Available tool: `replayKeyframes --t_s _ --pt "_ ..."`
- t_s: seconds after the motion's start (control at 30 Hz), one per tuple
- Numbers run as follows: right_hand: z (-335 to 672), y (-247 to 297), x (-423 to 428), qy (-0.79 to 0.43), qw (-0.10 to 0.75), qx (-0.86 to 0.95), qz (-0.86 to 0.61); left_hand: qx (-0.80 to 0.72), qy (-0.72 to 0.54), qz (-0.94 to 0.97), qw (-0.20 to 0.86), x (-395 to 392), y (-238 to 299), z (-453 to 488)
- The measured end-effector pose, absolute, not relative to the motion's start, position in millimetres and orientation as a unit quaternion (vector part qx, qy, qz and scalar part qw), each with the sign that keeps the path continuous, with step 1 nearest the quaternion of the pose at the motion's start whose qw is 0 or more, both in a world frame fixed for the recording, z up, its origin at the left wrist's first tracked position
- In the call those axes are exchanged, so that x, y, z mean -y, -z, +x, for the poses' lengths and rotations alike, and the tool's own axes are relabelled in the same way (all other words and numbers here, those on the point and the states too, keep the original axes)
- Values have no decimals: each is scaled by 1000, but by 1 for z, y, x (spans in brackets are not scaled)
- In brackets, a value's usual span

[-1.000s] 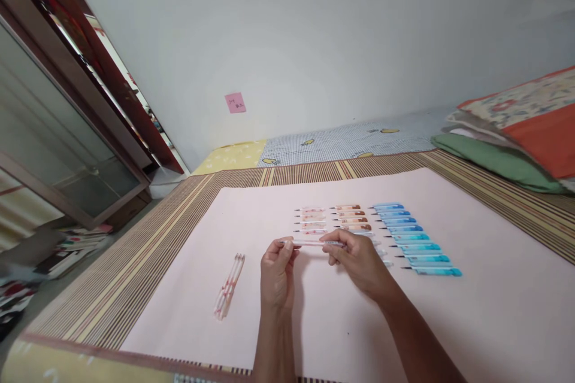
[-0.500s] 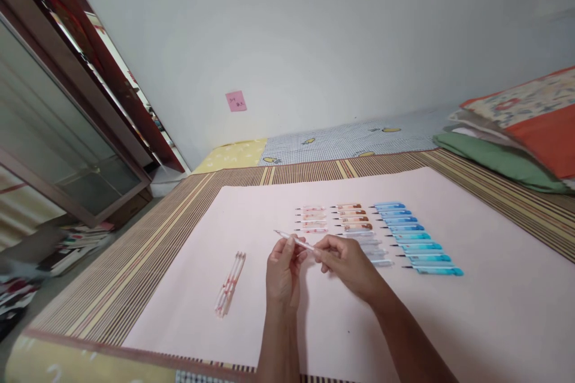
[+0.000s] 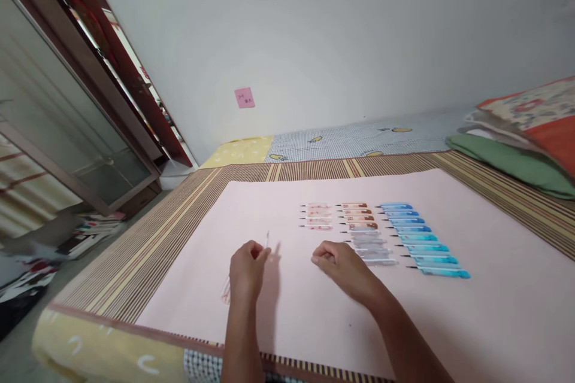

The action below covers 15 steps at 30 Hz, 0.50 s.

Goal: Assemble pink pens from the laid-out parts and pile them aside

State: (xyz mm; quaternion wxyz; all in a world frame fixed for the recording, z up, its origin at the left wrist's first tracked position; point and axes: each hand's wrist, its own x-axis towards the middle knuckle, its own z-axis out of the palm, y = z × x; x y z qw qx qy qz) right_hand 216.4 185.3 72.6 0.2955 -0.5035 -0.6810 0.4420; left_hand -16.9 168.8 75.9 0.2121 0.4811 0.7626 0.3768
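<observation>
Right hand (image 3: 344, 266) off the pen (image 3: 268, 239); left hand (image 3: 247, 266) shifted left, pen turned, tip forward of its fingers.

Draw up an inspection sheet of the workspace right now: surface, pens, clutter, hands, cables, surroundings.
Surface: pink sheet spread over a striped mat.
Pens: blue pens, brown pens, grey pens and pink-patterned pens lie grouped by colour; more pink-patterned ones show partly beside the left hand.
Clutter: stacked papers on the floor; folded fabrics at far right.
Left hand: grips a pen, tip pointing up.
Right hand: fingers curled, no item visible in it.
Cables: nothing seen.
Surroundings: white wall with a pink note.
</observation>
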Motion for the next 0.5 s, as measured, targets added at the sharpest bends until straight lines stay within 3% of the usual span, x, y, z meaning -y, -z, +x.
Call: replayKeyframes --t_s 0.13,0.23,0.4,0.5 --pt "216 -73 -184 -439 289 685 -504 -827 -245 486 142 -165 -69 -41" --pt "214 -74 -185 -439 286 689 -501 -842 -237 467 126 -164 -70 -46" --pt "210 -75 -183 -422 274 703 -502 -778 -500 380 8 -149 -99 -38" --pt "199 -70 -178 -403 264 724 -494 -679 -645 350 1 -142 -118 -21"
